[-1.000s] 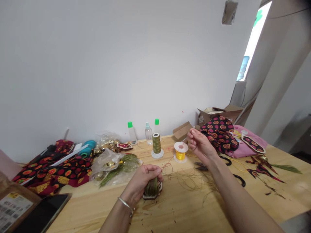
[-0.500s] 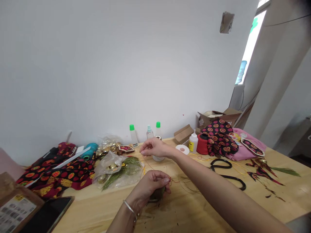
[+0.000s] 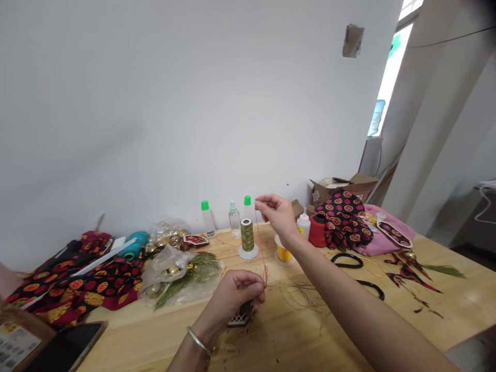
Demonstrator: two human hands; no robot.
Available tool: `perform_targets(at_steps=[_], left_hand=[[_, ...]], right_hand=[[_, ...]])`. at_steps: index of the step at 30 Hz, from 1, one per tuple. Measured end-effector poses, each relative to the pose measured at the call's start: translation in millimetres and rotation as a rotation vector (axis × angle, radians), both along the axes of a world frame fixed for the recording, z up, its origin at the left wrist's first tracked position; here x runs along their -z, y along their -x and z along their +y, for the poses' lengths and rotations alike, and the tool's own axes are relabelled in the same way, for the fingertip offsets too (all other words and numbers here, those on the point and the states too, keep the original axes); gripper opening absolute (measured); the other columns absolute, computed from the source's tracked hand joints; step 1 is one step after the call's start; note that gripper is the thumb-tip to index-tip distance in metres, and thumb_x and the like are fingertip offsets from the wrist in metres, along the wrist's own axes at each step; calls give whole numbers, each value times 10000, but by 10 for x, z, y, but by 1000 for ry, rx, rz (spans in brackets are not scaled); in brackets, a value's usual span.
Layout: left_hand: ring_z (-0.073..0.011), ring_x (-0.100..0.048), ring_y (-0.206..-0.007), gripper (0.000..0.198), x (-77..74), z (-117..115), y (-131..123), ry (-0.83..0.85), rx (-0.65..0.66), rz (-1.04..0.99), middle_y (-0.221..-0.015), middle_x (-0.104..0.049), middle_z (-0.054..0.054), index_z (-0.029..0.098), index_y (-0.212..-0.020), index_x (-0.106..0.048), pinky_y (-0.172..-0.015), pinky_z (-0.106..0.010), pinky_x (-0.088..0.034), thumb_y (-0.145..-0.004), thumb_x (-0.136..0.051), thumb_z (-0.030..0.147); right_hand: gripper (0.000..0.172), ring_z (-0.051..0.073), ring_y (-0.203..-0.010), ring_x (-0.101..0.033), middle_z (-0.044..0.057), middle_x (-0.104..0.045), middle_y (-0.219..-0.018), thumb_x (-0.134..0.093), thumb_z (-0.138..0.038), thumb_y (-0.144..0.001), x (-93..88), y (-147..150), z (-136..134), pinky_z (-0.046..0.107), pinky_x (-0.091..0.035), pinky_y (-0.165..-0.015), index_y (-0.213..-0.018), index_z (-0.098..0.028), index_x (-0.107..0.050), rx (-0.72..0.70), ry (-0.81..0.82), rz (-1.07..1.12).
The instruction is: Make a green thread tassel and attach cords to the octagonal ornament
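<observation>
1. Plain pale wall [image 3: 194, 103] out back, wooden table [image 3: 143, 333] in front of me, and yeah, it's crowded.
2. Far left I've got a phone [image 3: 65, 343] and a heap of dark patterned fabric [image 3: 116, 281], then a plastic bag [image 3: 155, 266] with a green tassel [image 3: 182, 281] right up against it.
3. My left hand [image 3: 240, 292] is low and close to me, thumb and fingers clamped together on a lattice piece [image 3: 241, 316]. Most of it is under my fingers, so I can't tell its full shape; the lattice edge pokes out below.
4. The red thread [image 3: 265, 273] has a loopy bunch right at my left thumb tip. Its long axis runs up and away from me, leaning a touch left toward the top. So my left hand has the near, low end and touches the bunch.
5. My right hand [image 3: 275, 212] has the far, high end, thumb and fingertips pinched together on it, well apart from my left. Those fingertips sit slightly left of my left thumb tip, so my right forearm slants across the table.
6. That forearm partly hides the yellow spool [image 3: 284, 253]; further right, black handles [image 3: 361, 261] and pink fabric [image 3: 368, 247].
</observation>
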State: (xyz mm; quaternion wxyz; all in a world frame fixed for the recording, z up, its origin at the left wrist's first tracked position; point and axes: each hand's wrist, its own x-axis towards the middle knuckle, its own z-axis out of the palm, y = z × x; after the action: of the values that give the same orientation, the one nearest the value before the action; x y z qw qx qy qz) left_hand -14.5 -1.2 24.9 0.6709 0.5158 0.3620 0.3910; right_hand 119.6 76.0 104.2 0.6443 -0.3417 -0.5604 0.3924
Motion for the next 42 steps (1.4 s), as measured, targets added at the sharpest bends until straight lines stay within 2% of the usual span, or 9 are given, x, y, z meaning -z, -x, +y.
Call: perform_targets(at_steps=[3, 7, 12, 18, 25, 29, 32, 37, 42], left_hand=[[-78, -480, -390, 220, 21, -32, 8, 7, 66, -69, -430, -580, -6, 117, -554, -626, -429, -189, -347, -533, -731, 310], [-104, -516, -493, 211, 45, -55, 18, -16, 130, -266, -424, -560, 2, 128, -516, -620, -625, -254, -405, -553, -725, 307], [-78, -482, -454, 182, 97, -29, 19, 20, 122, -462, -431, -544, 28, 143, -517, -605, -638, -272, -414, -597, -704, 273], [-79, -506, -480, 134, 93, -17, 26, 51, 101, -539, -453, -545, 34, 141, -587, -619, -610, -249, -412, -614, -695, 248], [-81, -514, -486, 169, 140, 34, 10, 21, 38, -401, -491, -585, 0, 117, -570, -611, -516, -193, -374, -611, -697, 256], [-81, -512, -455, 165, 176, 65, 22, 43, -9, -342, -467, -581, 12, 126, -603, -618, -484, -188, -370, -588, -710, 261], [-76, -507, -446, 176, 184, 86, 37, 43, -45, -311, -456, -577, 14, 122, -618, -623, -470, -178, -359, -577, -717, 265], [-77, -506, -449, 181, 185, 90, 40, 4, -13, -226, -468, -599, -3, 117, -597, -633, -455, -172, -345, -564, -722, 270], [-65, -485, -393, 154, 183, 84, 24, -10, 36, -165, -476, -608, -2, 124, -610, -643, -401, -165, -318, -588, -705, 263]], right_hand=[[143, 52, -441, -420, -27, -543, -589, -526, -265, -677, 110, 73, 16, 183, -354, -430, -747, -152, -578, -118, -7, -202], [61, 98, -486, -476, -26, -560, -511, -655, -174, -544, 342, 204, 28, 220, -379, -477, -595, -159, -625, -251, -14, -399], [144, 145, -704, -510, 24, -599, -716, -517, -224, -705, 409, 44, -26, 273, -384, -653, -641, -163, -631, -103, -77, -430], [169, 121, -624, -499, 12, -569, -707, -536, -313, -709, 298, -319, -435, 242, -401, -584, -767, -161, -579, 171, 34, -137], [311, 137, -659, -539, 22, -603, -730, -696, -208, -536, 726, -214, -922, 248, -420, -605, -827, -159, -598, -333, 329, -302], [109, 54, -416, -370, -44, -479, -467, -619, -220, -631, 810, -241, -923, 173, -260, -391, -708, -146, -641, -356, 342, -453], [176, 48, -400, -322, -35, -454, -436, -569, -259, -684, 693, -375, -937, 180, -210, -381, -591, -127, -640, -305, 323, -527], [184, 84, -520, -409, -8, -504, -562, -622, -281, -649, 499, -550, -1015, 197, -295, -463, -535, -139, -597, -241, 259, -339], [177, 109, -690, -477, 36, -561, -839, -628, -293, -668, 539, -529, -1019, 208, -372, -584, -578, -143, -601, -321, 337, 46]])
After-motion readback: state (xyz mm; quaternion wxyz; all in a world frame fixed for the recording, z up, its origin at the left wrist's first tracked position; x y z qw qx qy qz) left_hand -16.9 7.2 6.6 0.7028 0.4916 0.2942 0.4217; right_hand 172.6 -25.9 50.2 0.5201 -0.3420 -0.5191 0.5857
